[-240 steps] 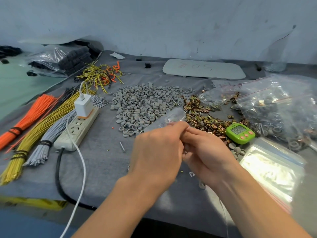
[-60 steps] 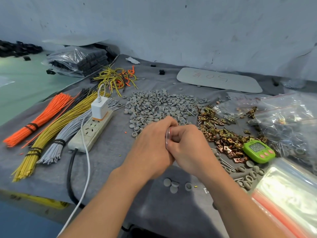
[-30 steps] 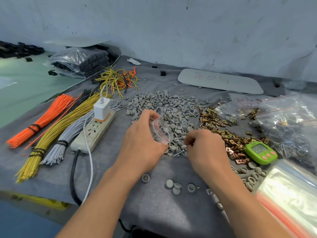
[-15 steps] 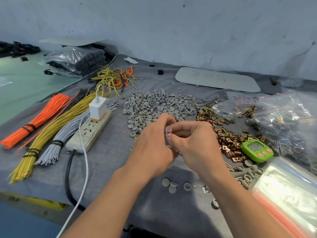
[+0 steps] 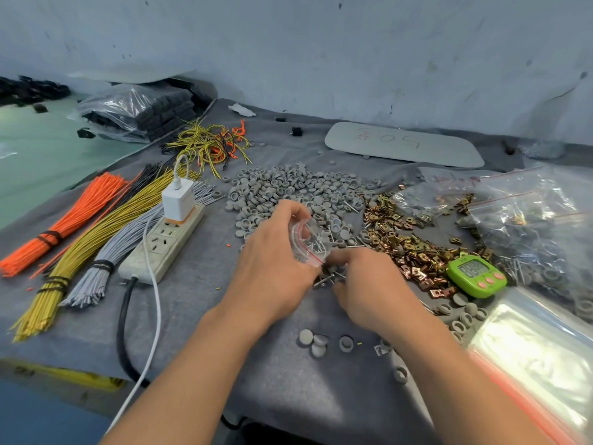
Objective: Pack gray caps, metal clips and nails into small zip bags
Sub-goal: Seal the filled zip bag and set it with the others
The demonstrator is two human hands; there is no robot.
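Dropping from the bag [image 5: 309, 240] the left hand [image 5: 272, 261] is gripping, the right hand [image 5: 362, 284] is reaching mid-frame for more nails [image 5: 327, 278] to load, grasp unclear.

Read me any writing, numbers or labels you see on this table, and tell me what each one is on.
"505": handwritten, upside down, on the white board; faint, not certain.
Digits on the display of the green timer: too blurred to read.
Red scrawl on a clear plastic bag: illegible.

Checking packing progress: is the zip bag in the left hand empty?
No, nails show through the clear zip bag that the left hand holds.
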